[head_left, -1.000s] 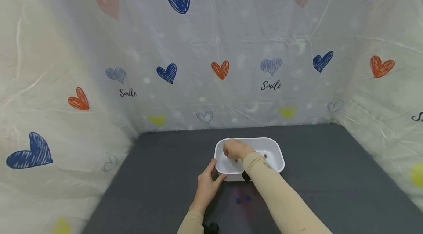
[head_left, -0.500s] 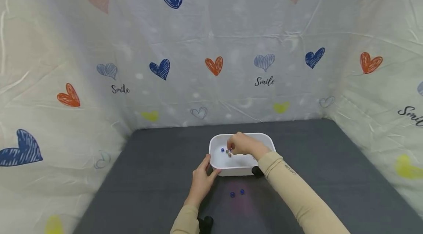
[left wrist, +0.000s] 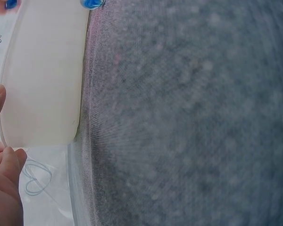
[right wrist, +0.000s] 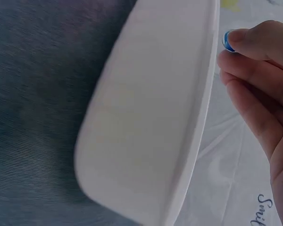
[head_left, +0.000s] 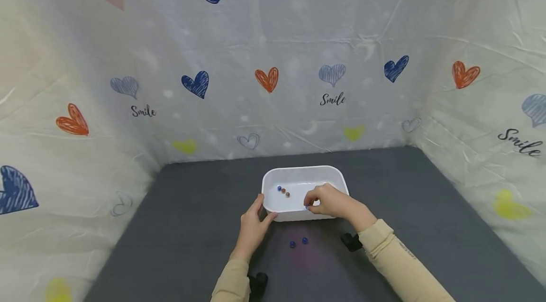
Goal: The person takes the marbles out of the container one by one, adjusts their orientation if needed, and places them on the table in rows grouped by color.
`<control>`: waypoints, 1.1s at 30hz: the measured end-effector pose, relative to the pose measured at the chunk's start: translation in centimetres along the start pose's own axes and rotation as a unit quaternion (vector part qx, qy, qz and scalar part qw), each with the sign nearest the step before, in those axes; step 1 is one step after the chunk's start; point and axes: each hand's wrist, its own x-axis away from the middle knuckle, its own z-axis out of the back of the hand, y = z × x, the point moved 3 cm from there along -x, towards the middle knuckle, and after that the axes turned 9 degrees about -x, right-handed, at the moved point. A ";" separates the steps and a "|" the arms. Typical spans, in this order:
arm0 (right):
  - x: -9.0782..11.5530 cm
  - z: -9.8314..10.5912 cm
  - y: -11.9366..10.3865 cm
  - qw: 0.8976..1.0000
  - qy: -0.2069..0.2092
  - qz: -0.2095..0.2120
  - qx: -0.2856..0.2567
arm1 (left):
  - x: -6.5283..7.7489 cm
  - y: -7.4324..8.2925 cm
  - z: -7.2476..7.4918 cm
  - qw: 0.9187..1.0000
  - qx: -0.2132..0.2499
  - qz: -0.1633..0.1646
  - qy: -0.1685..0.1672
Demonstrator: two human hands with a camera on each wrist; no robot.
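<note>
A white plastic tub [head_left: 294, 215] stands on the dark tabletop. My left hand [head_left: 251, 232] grips its near left corner, thumb at the front rim and fingers along the left side. Between thumb and fingertips, my right hand [head_left: 332, 201] pinches a blue marble [right wrist: 228, 41]. That hand is above the tub's front rim, right of its middle. Inside the tub lie a blue marble [head_left: 279, 188] and two brown marbles [head_left: 285, 192], close together toward the left. In the left wrist view, the tub's outer wall [left wrist: 45, 75] fills the upper left.
Two blue marbles [head_left: 292, 244] [head_left: 304, 241] lie on the dark tabletop [head_left: 196, 226] in front of the tub, between my forearms. A pale curtain [head_left: 294, 117] printed with hearts encloses the back and sides of the table.
My right hand has come up from the tub's floor and moved right and toward me, with a blue marble pinched in it. My left hand keeps its grip. The head view has shifted.
</note>
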 end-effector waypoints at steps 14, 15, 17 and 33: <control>4.6 -2.5 -0.1 1.000 0.014 -0.005 -0.028 | -0.3 -0.2 -0.2 1.000 -0.002 0.004 0.000; 4.8 -2.8 0.0 0.999 0.012 -0.006 -0.029 | -0.3 -0.2 -0.2 1.000 -0.004 0.005 -0.002; 5.2 -3.2 0.3 0.999 0.011 -0.007 -0.032 | -0.3 -0.2 -0.2 1.000 -0.007 0.005 -0.003; 5.5 -5.1 1.1 1.000 -0.001 -0.026 0.004 | -0.2 -0.1 -0.2 1.000 -0.005 0.005 -0.006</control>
